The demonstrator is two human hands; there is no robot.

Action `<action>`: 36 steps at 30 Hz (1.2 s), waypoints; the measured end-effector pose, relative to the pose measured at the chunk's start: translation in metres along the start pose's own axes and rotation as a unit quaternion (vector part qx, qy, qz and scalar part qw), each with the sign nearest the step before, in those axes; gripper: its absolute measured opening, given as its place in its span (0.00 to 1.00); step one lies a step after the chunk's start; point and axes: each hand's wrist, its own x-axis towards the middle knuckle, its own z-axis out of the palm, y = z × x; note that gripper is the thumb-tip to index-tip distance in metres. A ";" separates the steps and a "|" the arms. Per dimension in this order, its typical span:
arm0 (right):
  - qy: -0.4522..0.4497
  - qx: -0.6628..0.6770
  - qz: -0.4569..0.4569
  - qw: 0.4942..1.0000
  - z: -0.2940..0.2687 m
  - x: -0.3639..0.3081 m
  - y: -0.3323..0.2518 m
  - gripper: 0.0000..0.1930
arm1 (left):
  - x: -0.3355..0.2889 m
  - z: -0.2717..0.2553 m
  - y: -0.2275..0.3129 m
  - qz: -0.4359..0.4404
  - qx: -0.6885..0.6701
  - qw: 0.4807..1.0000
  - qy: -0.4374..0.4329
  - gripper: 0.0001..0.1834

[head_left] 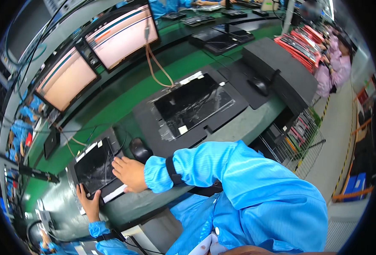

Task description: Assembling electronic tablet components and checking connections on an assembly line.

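Observation:
A dark display panel (95,165) with a glossy surface and clear film about its edges lies on the green bench at the left. My left hand (90,205) is at its near left corner, fingers and thumb spread, with nothing seen gripped. Over the panel's right edge rests my right hand (129,173), its fingers stretched out toward the screen. Beyond that hand sits a black computer mouse (140,149). A second, larger display panel (190,102), covered in wrinkled clear film, lies on a black mat (147,121) to the right.
Two lit monitors (122,36) stand behind the bench. A cable (154,70) hangs to the larger panel. Another mouse (259,86) and a dark grey board (277,70) are at right, near stacked red-edged parts (298,46). A wire basket (300,140) stands below. Other people sit farther off.

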 end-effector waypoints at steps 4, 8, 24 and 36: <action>0.068 0.076 -0.069 0.992 -0.069 -0.048 0.017 0.34 | -0.003 0.003 -0.001 -0.006 -0.001 1.000 -0.008 0.47; 0.309 0.089 0.002 0.947 -0.182 -0.183 0.074 0.23 | -0.024 0.008 0.005 -0.022 -0.012 0.998 0.058 0.43; 0.596 0.479 0.570 0.300 -0.243 -0.615 0.249 0.41 | -0.096 0.095 0.342 0.306 -0.360 0.881 0.021 0.07; 0.847 0.268 0.394 0.237 -0.155 -0.680 -0.043 0.29 | -0.105 0.114 0.345 0.315 -0.362 0.875 -0.058 0.03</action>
